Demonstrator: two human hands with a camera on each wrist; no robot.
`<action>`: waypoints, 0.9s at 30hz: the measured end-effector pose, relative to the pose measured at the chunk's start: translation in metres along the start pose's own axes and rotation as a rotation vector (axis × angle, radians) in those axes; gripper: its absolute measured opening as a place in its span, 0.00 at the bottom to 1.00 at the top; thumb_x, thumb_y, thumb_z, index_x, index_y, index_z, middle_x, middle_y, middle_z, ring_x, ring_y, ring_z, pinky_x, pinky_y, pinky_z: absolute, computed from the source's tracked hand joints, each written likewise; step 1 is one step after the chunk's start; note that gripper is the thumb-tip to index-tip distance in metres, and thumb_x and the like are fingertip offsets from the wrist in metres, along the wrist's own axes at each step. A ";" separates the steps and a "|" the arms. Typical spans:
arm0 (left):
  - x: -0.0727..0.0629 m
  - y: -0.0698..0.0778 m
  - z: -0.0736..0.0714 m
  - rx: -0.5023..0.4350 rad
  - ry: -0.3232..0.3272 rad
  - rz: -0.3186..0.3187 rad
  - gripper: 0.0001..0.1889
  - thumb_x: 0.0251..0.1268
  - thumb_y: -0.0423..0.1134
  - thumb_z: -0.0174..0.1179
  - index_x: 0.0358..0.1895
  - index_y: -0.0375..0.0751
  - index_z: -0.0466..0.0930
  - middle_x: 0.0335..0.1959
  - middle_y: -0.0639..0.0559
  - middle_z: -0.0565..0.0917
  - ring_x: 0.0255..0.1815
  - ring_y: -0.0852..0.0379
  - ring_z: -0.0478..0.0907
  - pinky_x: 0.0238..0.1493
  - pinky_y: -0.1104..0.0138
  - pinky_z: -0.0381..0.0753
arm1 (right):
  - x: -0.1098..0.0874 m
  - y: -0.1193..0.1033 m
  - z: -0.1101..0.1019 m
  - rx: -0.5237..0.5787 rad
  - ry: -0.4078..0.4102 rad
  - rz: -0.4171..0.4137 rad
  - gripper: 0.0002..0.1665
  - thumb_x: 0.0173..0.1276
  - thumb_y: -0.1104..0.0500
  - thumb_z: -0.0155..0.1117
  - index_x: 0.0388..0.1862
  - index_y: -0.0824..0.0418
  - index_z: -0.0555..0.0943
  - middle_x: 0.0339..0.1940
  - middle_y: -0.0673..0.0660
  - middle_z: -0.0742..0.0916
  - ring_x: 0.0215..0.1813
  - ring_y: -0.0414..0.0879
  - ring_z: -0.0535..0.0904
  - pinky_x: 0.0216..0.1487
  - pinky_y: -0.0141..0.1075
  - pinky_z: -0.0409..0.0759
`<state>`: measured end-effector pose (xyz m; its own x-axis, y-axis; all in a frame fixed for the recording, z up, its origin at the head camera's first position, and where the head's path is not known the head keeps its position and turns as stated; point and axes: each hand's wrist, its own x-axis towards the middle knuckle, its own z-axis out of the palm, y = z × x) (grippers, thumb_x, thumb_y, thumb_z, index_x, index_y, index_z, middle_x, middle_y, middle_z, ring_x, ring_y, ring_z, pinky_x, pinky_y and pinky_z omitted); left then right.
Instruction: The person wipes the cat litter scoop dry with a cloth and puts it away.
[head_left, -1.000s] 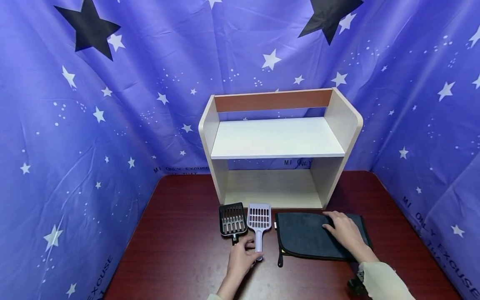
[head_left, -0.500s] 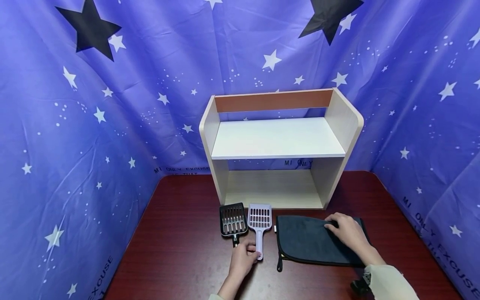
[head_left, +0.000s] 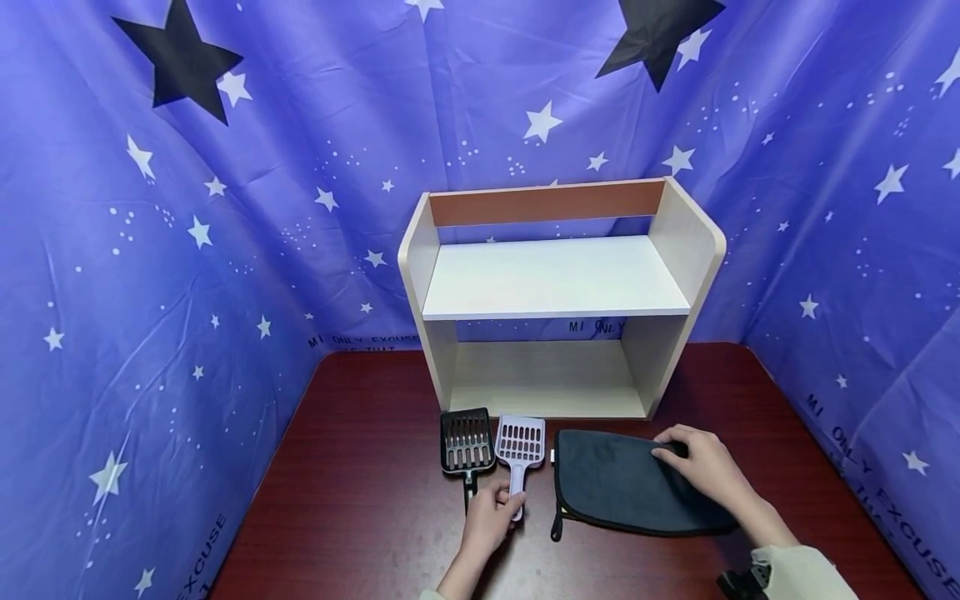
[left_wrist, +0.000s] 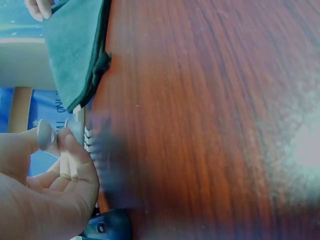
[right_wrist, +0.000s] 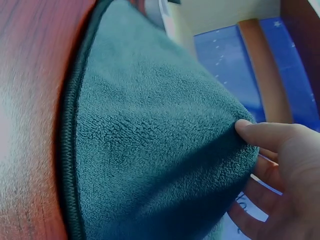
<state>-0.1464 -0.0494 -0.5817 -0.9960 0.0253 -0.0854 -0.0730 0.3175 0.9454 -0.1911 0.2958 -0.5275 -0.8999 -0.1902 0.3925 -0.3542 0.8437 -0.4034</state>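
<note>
A lilac slotted litter scoop lies with its head toward the shelf. My left hand pinches the end of its handle between thumb and fingers. Just left of it is a black-framed slotted scoop, its handle partly behind my left hand. On the right, my right hand grips the far right part of a folded dark green-grey towel. In the right wrist view, the plush towel is pinched at a fold, which stands up off the table. A dark loop hangs at its near left corner.
A two-level pale shelf stands directly behind the scoops and towel. The reddish-brown table runs to a blue star-patterned curtain on the left, back and right.
My right hand has shifted slightly right, and the towel's right side is now drawn up into its grip. The lilac scoop has slid a little toward me with my left hand.
</note>
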 end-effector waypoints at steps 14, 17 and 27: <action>-0.004 0.016 -0.016 -0.153 -0.049 -0.008 0.15 0.65 0.34 0.63 0.49 0.25 0.79 0.29 0.41 0.86 0.16 0.64 0.72 0.17 0.69 0.79 | 0.003 -0.028 -0.013 0.346 0.168 -0.179 0.19 0.52 0.72 0.76 0.32 0.51 0.81 0.50 0.59 0.87 0.54 0.24 0.76 0.42 0.16 0.67; -0.005 0.022 -0.021 -0.203 -0.080 -0.001 0.15 0.66 0.32 0.61 0.50 0.23 0.78 0.32 0.35 0.86 0.18 0.65 0.74 0.19 0.71 0.79 | 0.006 -0.035 -0.014 0.399 0.168 -0.193 0.19 0.54 0.73 0.74 0.33 0.53 0.78 0.52 0.63 0.88 0.58 0.24 0.77 0.48 0.13 0.69; -0.007 0.040 -0.037 -0.314 -0.163 -0.011 0.17 0.68 0.30 0.58 0.53 0.19 0.74 0.32 0.41 0.86 0.24 0.66 0.76 0.23 0.77 0.76 | 0.011 -0.054 -0.013 0.330 0.250 -0.143 0.20 0.54 0.74 0.73 0.43 0.59 0.80 0.37 0.54 0.87 0.43 0.23 0.75 0.47 0.14 0.69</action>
<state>-0.1446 -0.0721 -0.5311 -0.9757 0.1821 -0.1215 -0.1213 0.0128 0.9925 -0.1781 0.2550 -0.4906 -0.7608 -0.1316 0.6355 -0.5698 0.6043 -0.5569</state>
